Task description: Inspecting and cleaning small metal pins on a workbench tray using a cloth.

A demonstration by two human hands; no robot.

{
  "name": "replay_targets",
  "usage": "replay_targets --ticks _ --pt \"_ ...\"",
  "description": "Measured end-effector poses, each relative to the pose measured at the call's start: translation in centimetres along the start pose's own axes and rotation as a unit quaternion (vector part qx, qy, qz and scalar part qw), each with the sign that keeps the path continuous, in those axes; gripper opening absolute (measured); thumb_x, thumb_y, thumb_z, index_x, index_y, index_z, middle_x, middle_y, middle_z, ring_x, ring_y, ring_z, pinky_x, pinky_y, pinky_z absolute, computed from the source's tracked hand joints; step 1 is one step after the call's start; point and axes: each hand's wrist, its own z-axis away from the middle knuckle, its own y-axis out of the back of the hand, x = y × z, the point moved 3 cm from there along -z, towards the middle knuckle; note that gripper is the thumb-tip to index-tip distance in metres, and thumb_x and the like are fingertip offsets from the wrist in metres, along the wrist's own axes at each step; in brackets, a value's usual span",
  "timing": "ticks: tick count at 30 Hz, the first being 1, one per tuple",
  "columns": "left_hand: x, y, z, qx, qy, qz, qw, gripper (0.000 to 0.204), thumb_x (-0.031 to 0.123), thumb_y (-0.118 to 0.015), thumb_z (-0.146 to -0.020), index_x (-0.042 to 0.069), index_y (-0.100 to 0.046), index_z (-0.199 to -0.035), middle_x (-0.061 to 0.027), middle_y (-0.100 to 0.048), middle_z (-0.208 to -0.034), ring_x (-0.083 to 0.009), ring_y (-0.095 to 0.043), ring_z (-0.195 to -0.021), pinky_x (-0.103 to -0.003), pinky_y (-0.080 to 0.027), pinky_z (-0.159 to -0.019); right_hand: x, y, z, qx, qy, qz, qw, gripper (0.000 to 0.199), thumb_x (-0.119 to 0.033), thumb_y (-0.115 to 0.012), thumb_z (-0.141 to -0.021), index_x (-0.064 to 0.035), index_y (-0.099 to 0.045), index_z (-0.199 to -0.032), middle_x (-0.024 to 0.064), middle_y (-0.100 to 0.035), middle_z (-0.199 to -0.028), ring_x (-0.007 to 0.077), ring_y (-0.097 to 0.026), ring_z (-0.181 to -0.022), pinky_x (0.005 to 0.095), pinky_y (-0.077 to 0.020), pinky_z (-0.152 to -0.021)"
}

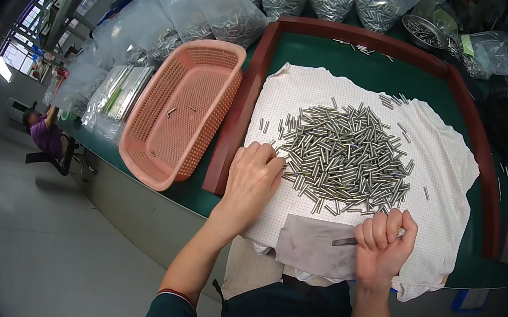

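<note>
- We rest our left hand (253, 177) flat, fingers stretched and apart, on the white dotted cloth (445, 164), its fingertips touching the nine o'clock edge of the heap of small metal pins (347, 158).
- Our right hand (384, 245) is curled into a fist at the heap's five o'clock side, clamped on a thin dark metal tool (346, 241) whose tip points toward nine o'clock over a grey sheet (313, 246).
- The pins lie piled in the middle of the cloth, with a few strays at its ten o'clock and two o'clock corners.
- The cloth covers a green work surface (368, 71) framed by a dark red wooden rim (241, 112).
- A pink plastic basket (183, 111) sits just beside the rim at nine o'clock, holding a few loose pins.
- Clear plastic bags of pins (234, 15) line the bench from ten to twelve o'clock, and a round metal bowl (423, 31) of pins stands at one o'clock.
- Another person in a purple top (45, 134) sits well apart at nine o'clock.
</note>
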Motion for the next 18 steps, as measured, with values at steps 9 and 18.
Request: replay_targets --ticks 9,18 --pt "0.0 0.7 -0.1 0.020 -0.034 0.034 0.999 0.012 0.002 -0.062 -0.071 0.001 -0.057 -0.082 -0.0084 -0.053 -0.079 -0.0226 -0.051 -0.078 -0.032 -0.039 -0.068 0.0 -0.1 0.0 0.000 0.001 -0.002 1.000 0.041 -0.027 -0.025 -0.093 -0.0126 -0.028 -0.055 -0.0014 -0.025 -0.044 0.0099 -0.018 -0.040 0.0260 -0.0208 -0.043" --pt "0.3 -0.4 4.9 -0.007 0.325 0.609 0.724 0.020 -0.001 -0.060 -0.081 -0.006 -0.060 -0.100 -0.0080 -0.063 -0.086 -0.0082 -0.056 -0.071 -0.020 -0.047 -0.068 0.0 -0.1 0.0 0.003 -0.006 -0.003 1.000 0.040 -0.027 -0.026 -0.093 -0.0125 -0.028 -0.055 -0.0013 -0.025 -0.045 0.0096 -0.018 -0.040 0.0260 -0.0208 -0.043"
